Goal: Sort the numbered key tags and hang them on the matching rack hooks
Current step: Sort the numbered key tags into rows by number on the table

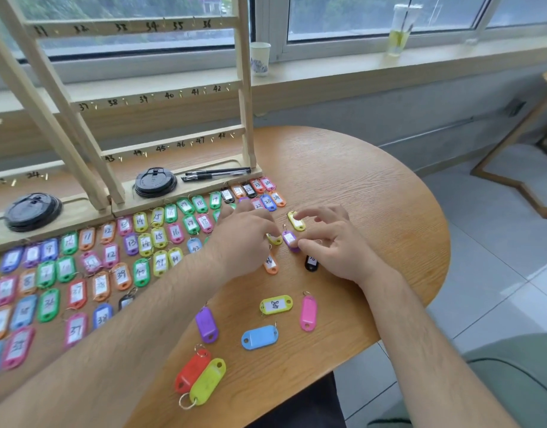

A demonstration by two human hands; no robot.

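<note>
A purple key tag (290, 240) is being touched from both sides on the wooden table (374, 193), near the foot of the rack (246, 97). The right hand (337, 242) is being held with fingers spread wide, thumb on that tag, forefinger on a yellow tag (296, 221). The left hand (244, 239) is being seen from behind, so its grip cannot be told. Rows of numbered tags (145, 244) are being kept at the left.

The person's left hand (247, 239) and right hand (337, 245) are bare. Both forearms (426, 344) are also uncovered as far as the lower edge of the view, and fine dark hairs lie along them. The fingernails that show are cut short. Below the table edge some dark cloth (297, 409) covers the lap.
</note>
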